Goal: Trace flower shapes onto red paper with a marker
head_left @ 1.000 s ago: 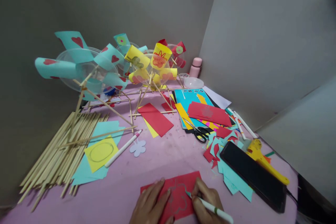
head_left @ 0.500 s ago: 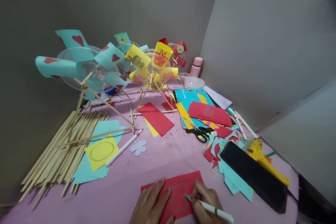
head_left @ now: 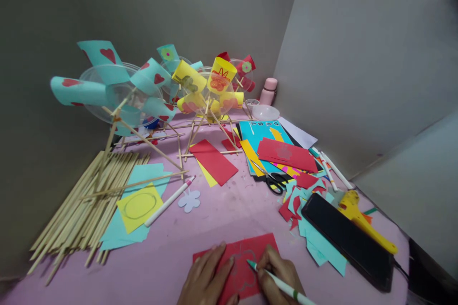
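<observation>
Near the front edge of the table lies a red paper (head_left: 263, 243) with a flower outline drawn on it. My left hand (head_left: 207, 274) rests flat on its left part, fingers spread. A white marker with a green tip (head_left: 286, 288) is pinched in my right hand (head_left: 277, 271), its tip over the outline. Beyond my hands is a white flower-shaped cutout (head_left: 189, 200), beside a white and pink marker (head_left: 170, 201).
Paper windmills (head_left: 107, 83) on stick stands fill the back left, above wooden sticks (head_left: 67, 209). Scissors (head_left: 275, 183), paper scraps (head_left: 295, 200), a black phone (head_left: 347, 240) and a yellow glue gun (head_left: 368, 224) lie to the right. Walls close in behind.
The marker tip in my right hand has shifted slightly left and up over the red paper. My left hand holds its place on the paper.
</observation>
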A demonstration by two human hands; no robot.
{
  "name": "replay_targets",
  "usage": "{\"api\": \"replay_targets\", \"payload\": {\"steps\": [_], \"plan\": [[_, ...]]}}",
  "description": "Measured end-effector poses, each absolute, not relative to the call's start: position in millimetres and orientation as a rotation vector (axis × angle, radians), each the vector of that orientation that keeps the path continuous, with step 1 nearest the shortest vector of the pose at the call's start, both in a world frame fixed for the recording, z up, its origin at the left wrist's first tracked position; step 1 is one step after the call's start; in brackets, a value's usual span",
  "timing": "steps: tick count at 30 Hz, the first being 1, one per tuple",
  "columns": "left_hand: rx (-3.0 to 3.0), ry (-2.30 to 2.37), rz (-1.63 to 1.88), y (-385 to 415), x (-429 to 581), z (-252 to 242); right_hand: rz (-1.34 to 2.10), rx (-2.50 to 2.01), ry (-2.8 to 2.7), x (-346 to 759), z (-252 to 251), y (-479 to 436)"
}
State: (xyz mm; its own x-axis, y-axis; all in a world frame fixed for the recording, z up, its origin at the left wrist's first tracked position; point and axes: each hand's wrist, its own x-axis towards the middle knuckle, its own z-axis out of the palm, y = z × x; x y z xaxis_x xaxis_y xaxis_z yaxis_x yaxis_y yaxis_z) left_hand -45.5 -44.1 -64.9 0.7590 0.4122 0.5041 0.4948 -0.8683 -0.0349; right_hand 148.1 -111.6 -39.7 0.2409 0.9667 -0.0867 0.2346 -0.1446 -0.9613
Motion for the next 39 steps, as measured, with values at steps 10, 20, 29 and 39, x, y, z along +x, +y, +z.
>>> {"api": "replay_targets", "payload": {"steps": [10, 20, 29, 39], "plan": [[-2.824, -0.737, -0.727, -44, -47, -68, 0.946, -1.689, -1.340, 144, -44, -106], [-2.791, -0.711, -0.783, -43, -46, -69, 0.844, -1.752, -1.397, 145, -50, -108], [-2.757, -0.702, -0.821, -41, -42, -61, 0.812, -1.753, -1.306, 146, -55, -110], [-2.784, -0.716, -0.796, -44, -47, -67, 0.796, -1.748, -1.179, 145, -51, -110]]}}
